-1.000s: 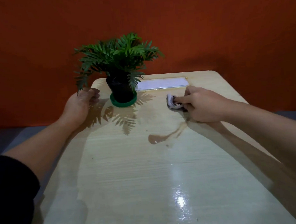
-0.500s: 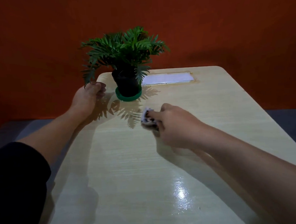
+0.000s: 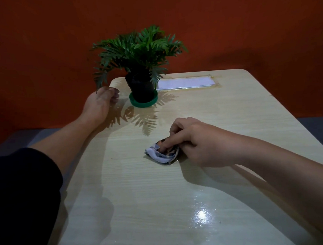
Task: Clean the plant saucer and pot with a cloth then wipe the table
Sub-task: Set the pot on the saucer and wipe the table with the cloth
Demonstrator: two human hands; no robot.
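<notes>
In front of the pot (image 3: 142, 90), toward me and a little to its right, the cloth (image 3: 161, 153) now lies flattened on the table (image 3: 239, 108) under my right hand (image 3: 200, 143). A second ago it was well off to the pot's right, level with the saucer, beside a brown wet streak; half a second ago it was already closer to me. That streak no longer shows, so I judge the wiping stroke has taken it up and the table stage is well under way.

My right fingers (image 3: 164, 145) are curled and pressing down on the cloth, pinning a bunched fold of it. The left hand (image 3: 101, 100) rests just left of the pot, loosely curled on nothing, unchanged.

The cloth is a small crumpled wad, pale with dark patterning. The pot is dark and upright in its green saucer (image 3: 143, 102), with full green fronds; whether either is clean, I cannot tell in this dim light.
</notes>
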